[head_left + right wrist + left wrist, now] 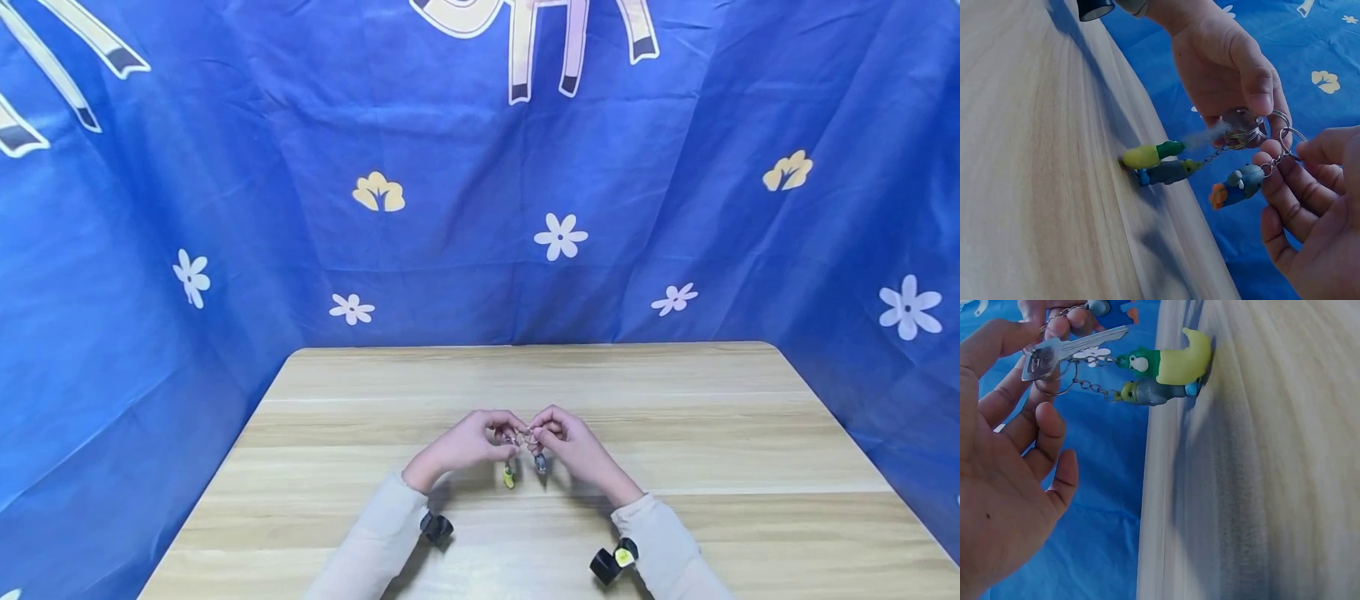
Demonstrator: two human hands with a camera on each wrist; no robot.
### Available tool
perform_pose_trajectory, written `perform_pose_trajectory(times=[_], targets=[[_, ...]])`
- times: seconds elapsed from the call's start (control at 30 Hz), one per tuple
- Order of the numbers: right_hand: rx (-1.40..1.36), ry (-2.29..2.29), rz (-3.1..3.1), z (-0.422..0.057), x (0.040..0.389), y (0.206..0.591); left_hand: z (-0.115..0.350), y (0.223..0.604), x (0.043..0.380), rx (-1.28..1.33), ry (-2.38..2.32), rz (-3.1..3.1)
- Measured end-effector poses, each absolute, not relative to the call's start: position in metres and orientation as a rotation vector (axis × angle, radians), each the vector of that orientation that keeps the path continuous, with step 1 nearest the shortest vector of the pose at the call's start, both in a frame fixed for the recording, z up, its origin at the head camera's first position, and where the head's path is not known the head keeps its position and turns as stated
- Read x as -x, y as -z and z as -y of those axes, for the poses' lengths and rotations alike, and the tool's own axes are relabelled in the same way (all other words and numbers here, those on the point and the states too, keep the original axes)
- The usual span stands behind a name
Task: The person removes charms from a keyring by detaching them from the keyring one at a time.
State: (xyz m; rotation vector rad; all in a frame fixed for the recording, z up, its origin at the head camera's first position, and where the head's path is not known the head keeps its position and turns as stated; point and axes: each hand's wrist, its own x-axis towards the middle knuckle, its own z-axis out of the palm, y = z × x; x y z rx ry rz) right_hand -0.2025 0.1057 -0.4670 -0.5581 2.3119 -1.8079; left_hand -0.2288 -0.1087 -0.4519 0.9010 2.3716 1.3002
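Both hands meet above the middle of the table. My left hand (467, 440) pinches a key ring between thumb and fingers. From it hang a silver key (1044, 357), a yellow-and-green figure charm (1183, 364) and a grey bird-like charm (1150, 392) on short chains. My right hand (576, 450) pinches another metal ring (1284, 141), which bears a blue-grey bird charm (1249, 177) with orange at its end. In the right wrist view the two rings touch or overlap; whether they are linked cannot be told. Fingertips partly hide both rings.
The wooden table (337, 500) spreads out below the hands. Behind it and at the sides hangs a blue cloth (465, 292) with printed flowers and animal legs. A black wrist camera (606, 565) sits at the right cuff, another (437, 527) at the left.
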Motion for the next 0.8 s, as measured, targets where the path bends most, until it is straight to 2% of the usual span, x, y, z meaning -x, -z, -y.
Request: perform_pose_trajectory(times=[0.2, 0.43, 0.8], targets=[[0.632, 1.799, -2.279, -0.109, 0.199, 0.465, 0.108, 0.453, 0.228, -0.963, -1.319, -2.447], [0.66, 1.799, -2.279, -0.112, 0.199, 0.468, 0.102, 0.424, 0.212, -0.909, -1.379, -2.374], [0.689, 1.82, -2.284, -0.113, 0.2, 0.472, 0.105, 0.455, 0.229, -0.881, -1.429, -2.331]])
